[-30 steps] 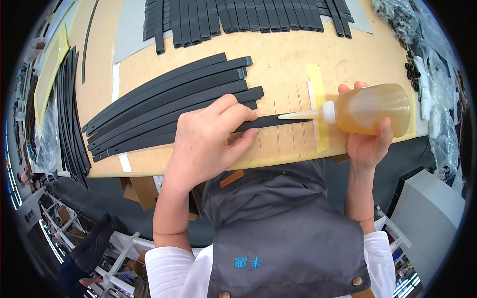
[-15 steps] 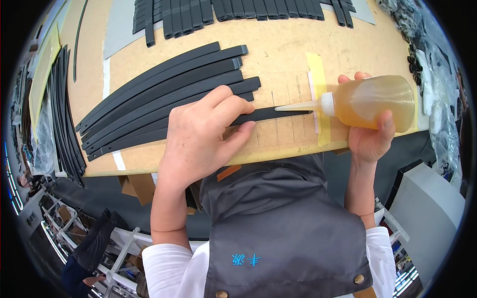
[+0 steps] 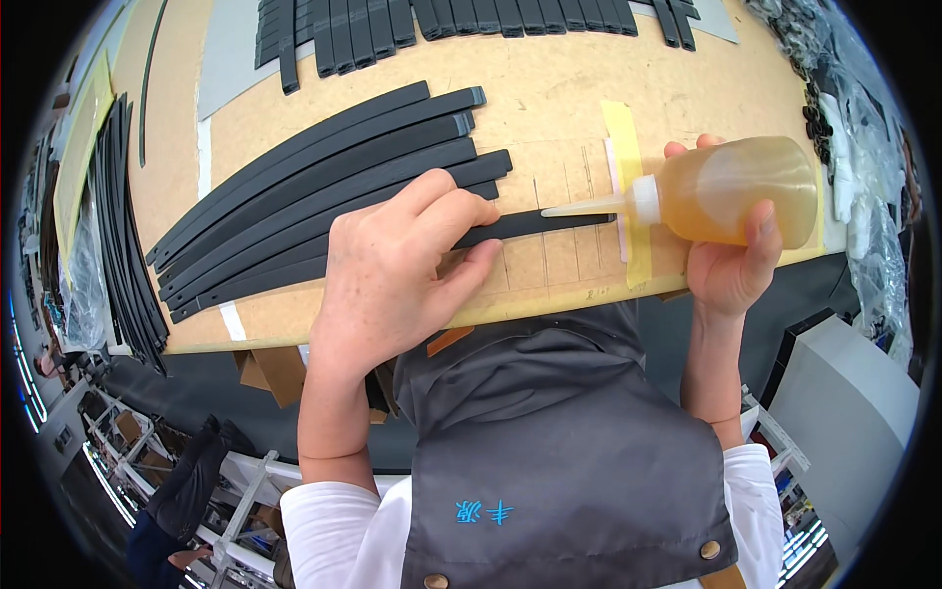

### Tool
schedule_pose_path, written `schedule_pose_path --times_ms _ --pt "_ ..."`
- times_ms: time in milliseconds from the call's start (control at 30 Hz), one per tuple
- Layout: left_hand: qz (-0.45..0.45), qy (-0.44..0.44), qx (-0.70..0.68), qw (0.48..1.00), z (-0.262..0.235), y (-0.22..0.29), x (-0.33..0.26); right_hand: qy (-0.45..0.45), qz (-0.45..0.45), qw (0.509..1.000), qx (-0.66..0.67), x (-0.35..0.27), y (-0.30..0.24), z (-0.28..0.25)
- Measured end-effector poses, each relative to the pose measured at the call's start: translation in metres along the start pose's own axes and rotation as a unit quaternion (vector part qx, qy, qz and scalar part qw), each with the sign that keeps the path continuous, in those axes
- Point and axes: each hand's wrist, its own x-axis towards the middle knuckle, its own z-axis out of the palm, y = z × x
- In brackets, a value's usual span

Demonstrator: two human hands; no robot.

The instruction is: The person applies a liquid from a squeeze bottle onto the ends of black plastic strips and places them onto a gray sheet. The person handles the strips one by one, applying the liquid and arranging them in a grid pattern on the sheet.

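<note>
My right hand (image 3: 738, 265) is wrapped round a squeeze bottle (image 3: 751, 191) of amber liquid, which lies nearly level. Its long pale nozzle (image 3: 584, 207) points left, with the tip at the upper edge of a black strip (image 3: 530, 225). Between the thumb and fingers of my left hand (image 3: 402, 260) is that same strip, held against the table near its middle; part of it is hidden under the hand. Several other curved black strips (image 3: 324, 147) lie fanned out just beyond and to the left of this hand.
The tan worktable (image 3: 549, 98) has pencil lines and yellow tape (image 3: 636, 236) under the nozzle. Stacked black strips (image 3: 520, 15) lie along the far side. A bundle of thin dark strips (image 3: 123, 236) hangs over the left edge. Clear plastic bags (image 3: 868, 147) crowd the right side.
The bottle has tilted slightly, its base a little higher, while its tip stays by the strip. My left hand keeps its grip, and the whole view has shifted slightly.
</note>
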Motion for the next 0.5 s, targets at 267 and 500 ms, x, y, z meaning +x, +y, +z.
schedule_pose_path --times_ms 267,500 --pt "-0.003 0.004 -0.012 1.0 0.0005 -0.0004 0.0 0.01 0.007 1.0 0.004 0.0006 0.0 0.0023" --pt "-0.007 0.004 -0.009 1.0 0.0 0.0005 -0.0004 -0.026 0.028 0.999 -0.008 0.0026 -0.0043 -0.0015"
